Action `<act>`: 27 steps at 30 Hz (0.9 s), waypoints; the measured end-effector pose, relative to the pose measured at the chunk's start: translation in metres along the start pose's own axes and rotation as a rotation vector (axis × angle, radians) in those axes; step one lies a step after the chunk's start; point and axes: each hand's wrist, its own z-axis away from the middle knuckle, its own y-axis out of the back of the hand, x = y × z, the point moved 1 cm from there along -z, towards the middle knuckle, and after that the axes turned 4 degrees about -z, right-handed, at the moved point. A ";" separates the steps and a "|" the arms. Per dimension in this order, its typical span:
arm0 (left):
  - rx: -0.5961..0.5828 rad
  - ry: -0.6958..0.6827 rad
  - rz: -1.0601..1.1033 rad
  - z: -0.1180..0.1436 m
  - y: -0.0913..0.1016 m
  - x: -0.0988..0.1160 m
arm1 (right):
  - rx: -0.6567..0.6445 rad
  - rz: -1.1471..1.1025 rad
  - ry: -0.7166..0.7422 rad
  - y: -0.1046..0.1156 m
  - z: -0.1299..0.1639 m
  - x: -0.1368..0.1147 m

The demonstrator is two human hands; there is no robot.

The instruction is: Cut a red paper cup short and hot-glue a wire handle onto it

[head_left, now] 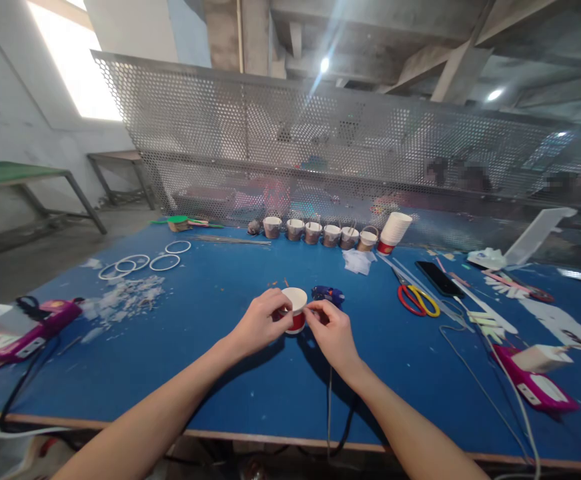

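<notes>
A small red paper cup (295, 309) with a white inside stands upright at the middle of the blue table (210, 373). My left hand (261, 323) wraps its left side, and my right hand (331, 332) pinches the rim on the right. Just behind my right hand lies a dark blue glue gun (328, 294), whose cord runs toward the front edge.
A row of several covered cups (320, 233) and a stack of paper cups (394, 233) stand at the back by the perforated metal screen. Red and yellow scissors (417, 299), a phone (439, 278), white rings (143, 261), paper scraps and pink tools (30, 330) lie around.
</notes>
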 end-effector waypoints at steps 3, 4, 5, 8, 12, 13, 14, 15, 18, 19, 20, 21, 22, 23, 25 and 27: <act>-0.002 0.000 -0.005 0.000 0.000 0.000 | 0.001 -0.001 -0.003 0.000 0.000 0.000; -0.002 0.002 -0.005 0.000 0.000 0.000 | 0.002 -0.001 -0.005 0.000 0.000 0.000; -0.004 0.002 -0.005 0.000 0.000 0.000 | 0.003 -0.001 -0.007 0.000 0.000 0.001; 0.001 -0.010 -0.005 0.000 0.001 0.000 | 0.001 -0.003 -0.017 0.000 0.001 0.001; 0.011 -0.034 -0.012 0.001 0.000 0.000 | 0.003 -0.008 -0.034 0.000 0.001 0.000; 0.010 -0.039 -0.010 0.001 0.000 -0.001 | 0.006 -0.010 -0.035 0.000 0.001 0.000; 0.009 -0.043 -0.006 0.001 0.000 -0.001 | 0.009 -0.011 -0.034 0.000 0.001 -0.001; 0.007 -0.049 -0.002 0.001 -0.001 -0.001 | 0.010 -0.012 -0.031 0.000 0.001 -0.001; -0.002 -0.062 0.005 0.000 0.000 -0.001 | 0.013 -0.017 -0.005 0.000 0.001 0.001; -0.007 -0.065 0.006 0.000 0.000 0.000 | 0.009 -0.018 0.010 0.000 0.002 0.001; -0.012 -0.066 0.008 0.000 0.001 0.000 | 0.004 -0.018 0.026 0.000 0.002 0.002; -0.018 -0.069 0.010 -0.001 0.002 0.000 | -0.004 -0.016 0.042 0.000 0.002 0.003; -0.024 -0.074 0.011 -0.001 0.003 0.000 | -0.013 -0.015 0.057 0.000 0.002 0.003; -0.028 -0.080 0.011 -0.001 0.004 0.000 | -0.023 -0.013 0.068 0.000 0.002 0.003; -0.042 -0.093 0.004 -0.002 0.005 -0.001 | -0.032 -0.011 0.080 0.000 0.002 0.003; -0.055 -0.108 -0.004 -0.002 0.006 -0.002 | -0.037 -0.011 0.080 -0.001 0.003 0.002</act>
